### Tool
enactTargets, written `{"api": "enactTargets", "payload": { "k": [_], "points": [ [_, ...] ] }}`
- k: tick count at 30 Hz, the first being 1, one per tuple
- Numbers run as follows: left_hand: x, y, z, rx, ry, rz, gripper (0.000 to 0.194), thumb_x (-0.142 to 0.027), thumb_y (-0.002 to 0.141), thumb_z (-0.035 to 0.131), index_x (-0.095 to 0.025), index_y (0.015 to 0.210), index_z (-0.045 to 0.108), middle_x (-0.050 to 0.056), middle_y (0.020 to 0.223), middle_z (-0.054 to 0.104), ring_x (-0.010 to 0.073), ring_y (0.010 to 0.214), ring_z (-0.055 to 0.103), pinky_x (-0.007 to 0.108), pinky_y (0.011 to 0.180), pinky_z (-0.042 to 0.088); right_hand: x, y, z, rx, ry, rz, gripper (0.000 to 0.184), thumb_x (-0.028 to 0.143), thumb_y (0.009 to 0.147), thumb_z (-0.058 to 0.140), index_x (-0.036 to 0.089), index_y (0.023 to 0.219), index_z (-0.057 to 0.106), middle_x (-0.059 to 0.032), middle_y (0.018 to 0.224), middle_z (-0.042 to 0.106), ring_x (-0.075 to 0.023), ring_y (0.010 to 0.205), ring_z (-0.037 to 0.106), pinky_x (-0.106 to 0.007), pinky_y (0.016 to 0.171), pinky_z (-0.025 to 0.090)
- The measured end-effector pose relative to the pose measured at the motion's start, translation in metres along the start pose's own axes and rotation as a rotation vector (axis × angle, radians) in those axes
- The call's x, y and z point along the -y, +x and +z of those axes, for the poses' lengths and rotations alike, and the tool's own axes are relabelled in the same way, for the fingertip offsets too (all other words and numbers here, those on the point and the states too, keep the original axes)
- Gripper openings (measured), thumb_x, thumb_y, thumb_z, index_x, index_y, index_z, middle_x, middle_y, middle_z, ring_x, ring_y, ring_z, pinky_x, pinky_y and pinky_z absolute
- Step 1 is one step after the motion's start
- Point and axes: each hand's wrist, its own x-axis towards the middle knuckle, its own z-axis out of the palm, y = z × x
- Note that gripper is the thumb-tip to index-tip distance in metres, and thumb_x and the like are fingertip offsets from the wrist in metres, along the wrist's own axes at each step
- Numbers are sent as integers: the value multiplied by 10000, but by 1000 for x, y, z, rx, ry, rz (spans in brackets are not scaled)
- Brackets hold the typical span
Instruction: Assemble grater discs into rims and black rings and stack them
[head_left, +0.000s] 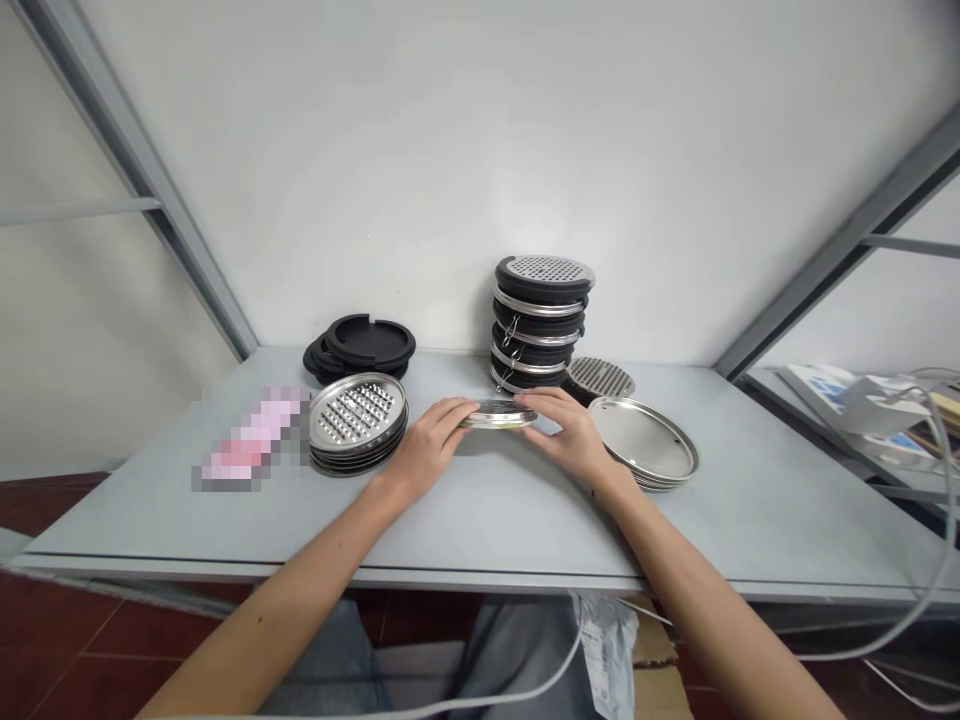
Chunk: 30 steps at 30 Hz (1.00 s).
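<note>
My left hand [439, 435] and my right hand [566, 430] are closed on opposite edges of a round metal grater disc [499, 414]. It is held nearly flat just above the table, its shiny rim facing me and its top seen at a low angle. Left of my left hand lies a stack of round steel grater plates [356, 415] with raised teeth. Beside my right hand is a pile of smooth, shallow metal lids or trays [646, 440]. Behind the hands rises a tall stack of black-and-silver round units [541, 315] with small wire clips on its side.
Several black plastic rings or bases [371, 342] are piled at the back left. Another grater disc [600, 378] lies behind the metal lids. A pixelated pink item [255, 440] is on the table's left. Grey posts flank the table [480, 540]; a white cable [937, 560] hangs at right.
</note>
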Motion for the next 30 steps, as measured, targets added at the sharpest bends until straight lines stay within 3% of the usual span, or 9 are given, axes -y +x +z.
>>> {"api": "enactTargets", "payload": {
  "k": [3, 7, 12, 18, 23, 30],
  "points": [
    [0, -1, -2, -2, -36, 22, 344, -146, 940, 463, -220, 1274, 508, 84, 1278, 573, 208, 1214, 534, 424, 1071, 428, -6, 0, -2, 43, 11, 70, 449, 281, 782, 674, 238, 1225, 607, -82, 1180, 661, -273, 1147, 568, -481, 976, 482],
    [0, 0, -5, -58, -70, 45, 345, -142, 948, 437, -216, 1282, 485, 87, 1304, 564, 200, 1258, 501, 419, 1087, 407, -10, -3, -4, 45, 68, 107, 331, 231, 834, 591, 236, 1161, 642, -78, 1136, 683, -251, 1063, 625, -456, 935, 507],
    [3, 1, -6, -59, 1, -51, 390, -137, 929, 448, -223, 1310, 456, 98, 1379, 500, 218, 1295, 463, 440, 1089, 393, -6, -5, -6, -26, 119, 137, 290, 266, 864, 578, 254, 1145, 649, -59, 1126, 693, -240, 1044, 642, -439, 926, 517],
    [-5, 0, 0, 11, 109, -8, 517, -238, 906, 560, -223, 1391, 380, 122, 1402, 466, 249, 1323, 420, 460, 1101, 379, -2, -4, -3, -83, 108, 50, 255, 273, 850, 621, 259, 1097, 683, -70, 1073, 716, -244, 994, 663, -442, 893, 540],
    [-7, 0, 2, 39, 53, 13, 442, -122, 912, 478, -232, 1340, 461, 96, 1341, 534, 232, 1264, 487, 480, 1082, 407, 4, -1, 0, -61, 82, 11, 226, 288, 840, 627, 273, 1052, 705, -70, 1035, 727, -263, 984, 665, -477, 891, 536],
    [-5, 1, -3, -6, -86, 16, 355, -133, 932, 457, -233, 1267, 520, 63, 1273, 592, 201, 1243, 512, 444, 1089, 410, -3, -1, -3, -13, 57, 151, 413, 267, 804, 651, 255, 1214, 611, -70, 1168, 666, -257, 1077, 615, -459, 960, 489]
  ]
}}
